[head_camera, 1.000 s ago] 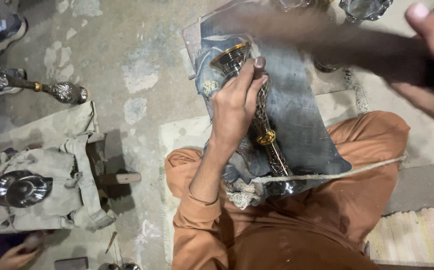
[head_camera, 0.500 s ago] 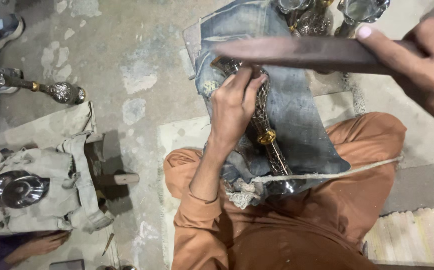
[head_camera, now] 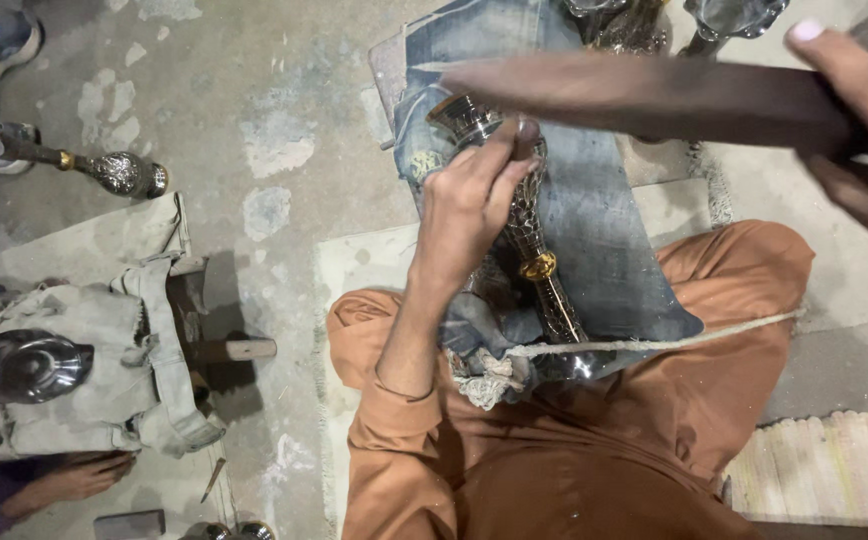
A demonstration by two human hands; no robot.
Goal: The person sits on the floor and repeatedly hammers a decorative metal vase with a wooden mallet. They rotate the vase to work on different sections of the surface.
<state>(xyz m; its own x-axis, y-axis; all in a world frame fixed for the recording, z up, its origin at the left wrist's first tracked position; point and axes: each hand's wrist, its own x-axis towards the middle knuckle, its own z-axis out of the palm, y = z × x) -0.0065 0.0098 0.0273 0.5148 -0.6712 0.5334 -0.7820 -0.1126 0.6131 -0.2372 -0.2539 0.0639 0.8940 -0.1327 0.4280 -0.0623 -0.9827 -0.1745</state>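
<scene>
- Head view: the long embossed silver-and-gold metal stem (head_camera: 529,240) lies on a blue-grey denim cloth (head_camera: 604,240) draped over the lap of the seated person in orange clothing (head_camera: 594,440). All positions below are given relative to this stem.
- Left hand (head_camera: 466,205): rests on the upper part of the stem, fingers curled together, fingertips (head_camera: 526,130) pressed against the metal just below the flared mouth.
- Right hand (head_camera: 859,140): well apart to the upper right of the stem, fingers wrapped tight around the end of a long dark wooden bar (head_camera: 644,95). The bar is motion-blurred and crosses above the stem's mouth; contact cannot be told.
- A pale twisted cord (head_camera: 654,343) crosses the stem's lower end, running out to the right.
- Far left of the stem: a second ornate metal stem (head_camera: 104,168) lies on the concrete floor (head_camera: 254,120).
- Lower left of the stem: a polished round metal bowl (head_camera: 22,365) sits on a bundle of grey cloth (head_camera: 104,390), with another person's hand (head_camera: 79,475) just below it.
</scene>
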